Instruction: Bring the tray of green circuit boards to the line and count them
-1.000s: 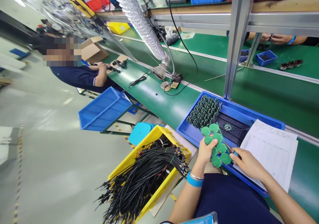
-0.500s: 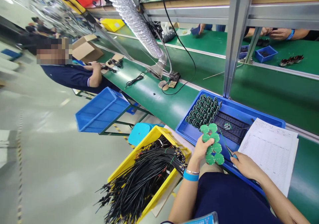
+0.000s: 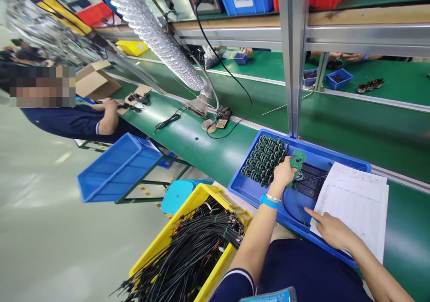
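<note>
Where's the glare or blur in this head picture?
Head view: pale glare on the green bench left of the blue tray; upper-left background smeared; fine print on the white sheet unreadable; green boards at the left hand lack sharp detail.

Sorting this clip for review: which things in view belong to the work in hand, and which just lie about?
In use, it seems: green boards held in the left hand; blue tray below; rows of boards in it.

Apparently lying about: coiled black cable; cardboard box.

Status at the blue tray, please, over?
Left hand holding green boards over blue tray. Right hand beside papers, index finger extended. Papers cover tray's right side.
</note>
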A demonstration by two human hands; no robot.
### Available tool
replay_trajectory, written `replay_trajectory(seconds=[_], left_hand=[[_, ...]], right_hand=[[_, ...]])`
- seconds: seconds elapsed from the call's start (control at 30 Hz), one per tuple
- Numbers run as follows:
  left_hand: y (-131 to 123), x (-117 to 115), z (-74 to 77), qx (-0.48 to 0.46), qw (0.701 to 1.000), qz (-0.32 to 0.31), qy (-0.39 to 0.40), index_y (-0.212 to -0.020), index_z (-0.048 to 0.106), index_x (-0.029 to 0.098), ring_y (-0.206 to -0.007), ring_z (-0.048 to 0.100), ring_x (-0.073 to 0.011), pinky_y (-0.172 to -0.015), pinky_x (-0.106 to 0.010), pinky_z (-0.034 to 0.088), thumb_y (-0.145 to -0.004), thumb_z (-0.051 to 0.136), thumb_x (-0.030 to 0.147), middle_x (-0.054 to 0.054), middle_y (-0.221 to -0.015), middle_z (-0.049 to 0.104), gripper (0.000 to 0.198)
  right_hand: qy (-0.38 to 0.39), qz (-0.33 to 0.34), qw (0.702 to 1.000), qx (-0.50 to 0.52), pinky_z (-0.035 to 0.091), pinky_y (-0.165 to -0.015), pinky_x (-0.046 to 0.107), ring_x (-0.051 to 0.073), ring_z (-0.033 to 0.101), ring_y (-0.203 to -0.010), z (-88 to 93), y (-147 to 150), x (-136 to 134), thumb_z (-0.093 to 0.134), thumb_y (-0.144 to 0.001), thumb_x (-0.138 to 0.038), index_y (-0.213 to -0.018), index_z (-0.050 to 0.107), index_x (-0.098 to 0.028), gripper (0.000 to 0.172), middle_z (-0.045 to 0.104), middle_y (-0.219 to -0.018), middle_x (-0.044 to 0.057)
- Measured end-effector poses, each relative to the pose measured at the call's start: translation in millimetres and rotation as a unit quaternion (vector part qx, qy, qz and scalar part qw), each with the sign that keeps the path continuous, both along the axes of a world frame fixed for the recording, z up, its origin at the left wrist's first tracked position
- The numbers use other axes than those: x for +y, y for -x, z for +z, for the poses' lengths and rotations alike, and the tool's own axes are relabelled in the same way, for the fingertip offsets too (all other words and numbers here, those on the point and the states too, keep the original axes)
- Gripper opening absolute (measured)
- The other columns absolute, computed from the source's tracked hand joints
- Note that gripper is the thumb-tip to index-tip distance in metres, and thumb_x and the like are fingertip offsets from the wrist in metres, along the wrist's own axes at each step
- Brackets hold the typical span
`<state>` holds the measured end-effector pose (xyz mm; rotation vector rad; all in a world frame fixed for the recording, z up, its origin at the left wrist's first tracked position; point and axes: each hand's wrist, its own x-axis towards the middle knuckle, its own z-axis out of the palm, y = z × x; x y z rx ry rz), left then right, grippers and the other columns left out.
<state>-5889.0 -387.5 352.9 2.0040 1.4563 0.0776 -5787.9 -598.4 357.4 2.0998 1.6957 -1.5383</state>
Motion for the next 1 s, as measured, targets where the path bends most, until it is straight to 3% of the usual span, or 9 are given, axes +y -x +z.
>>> replay_trajectory(seconds=[0.13, 0.27, 0.43, 0.6, 0.7, 0.83, 1.0], left_hand=[[-18.6, 18.2, -19.6, 0.010, 0.997, -0.072, 0.040, -0.121, 0.058, 0.017, -0.095, 0.066, -0.0224, -0.087, -0.037, 0.051, -0.085, 0.064, 0.030, -0.010, -0.103, 0.070, 0.039], [-15.6, 15.6, -37.5, 0.033, 0.993, -0.105, 0.045, -0.112, 0.063, 0.015, -0.100, 0.064, -0.0183, -0.090, -0.039, 0.051, -0.095, 0.051, 0.033, -0.008, -0.111, 0.067, 0.027], [-13.4, 10.9, -46.3, 0.121, 0.989, -0.079, 0.011, -0.117, 0.058, 0.013, -0.106, 0.061, -0.0218, -0.094, -0.045, 0.049, -0.093, 0.054, 0.032, -0.010, -0.114, 0.064, 0.031], [-26.8, 13.8, -54.1, 0.192, 0.977, -0.080, 0.034, -0.106, 0.063, 0.012, -0.103, 0.062, -0.0215, -0.093, -0.045, 0.049, -0.088, 0.062, 0.034, -0.009, -0.109, 0.065, 0.028], [-33.3, 10.3, -58.2, 0.203, 0.977, -0.064, 0.033, -0.110, 0.061, 0.011, -0.108, 0.059, -0.0233, -0.095, -0.047, 0.048, -0.088, 0.063, 0.032, -0.011, -0.116, 0.062, 0.030], [-30.4, 6.5, -54.1, 0.154, 0.986, -0.047, 0.040, -0.108, 0.062, 0.011, -0.110, 0.058, -0.0242, -0.097, -0.048, 0.047, -0.087, 0.063, 0.031, -0.012, -0.117, 0.061, 0.029], [-8.2, 2.4, -27.7, -0.004, 0.999, -0.002, 0.046, -0.110, 0.056, 0.014, -0.106, 0.062, -0.0231, -0.093, -0.041, 0.049, -0.090, 0.055, 0.022, -0.011, -0.108, 0.065, 0.021]], right_hand=[[0.005, -0.013, 1.000, 0.010, 0.038, -0.098, 0.039, 0.029, 0.056, -0.115, -7.9, -1.8, 0.6, 0.028, -0.095, -0.027, -0.152, 0.019, -0.022, 0.058, 0.056, -0.123, 0.016], [0.000, -0.033, 0.999, 0.017, 0.038, -0.098, 0.039, 0.030, 0.054, -0.117, -10.7, -10.6, 0.8, 0.031, -0.093, -0.027, -0.147, 0.032, -0.013, 0.056, 0.055, -0.127, 0.018], [-0.016, -0.047, 0.998, 0.030, 0.040, -0.094, 0.039, 0.030, 0.057, -0.111, -11.2, -16.8, -0.2, 0.032, -0.092, -0.028, -0.142, 0.039, -0.014, 0.052, 0.059, -0.119, 0.017], [-0.038, -0.053, 0.997, 0.045, 0.040, -0.094, 0.038, 0.028, 0.056, -0.112, -13.5, -16.7, -1.9, 0.030, -0.093, -0.031, -0.143, 0.037, -0.015, 0.053, 0.058, -0.120, 0.016], [-0.051, -0.059, 0.996, 0.051, 0.040, -0.093, 0.039, 0.028, 0.057, -0.109, -15.2, -16.3, -2.2, 0.030, -0.092, -0.033, -0.142, 0.039, -0.015, 0.053, 0.059, -0.118, 0.015], [-0.076, -0.073, 0.993, 0.060, 0.042, -0.092, 0.040, 0.029, 0.059, -0.106, -13.9, -17.5, -2.0, 0.031, -0.092, -0.034, -0.141, 0.041, -0.014, 0.054, 0.061, -0.116, 0.015], [-0.142, -0.124, 0.979, 0.083, 0.040, -0.097, 0.037, 0.026, 0.055, -0.115, -0.2, -23.1, 4.4, 0.032, -0.093, -0.045, -0.132, 0.049, -0.017, 0.052, 0.059, -0.126, 0.011]])
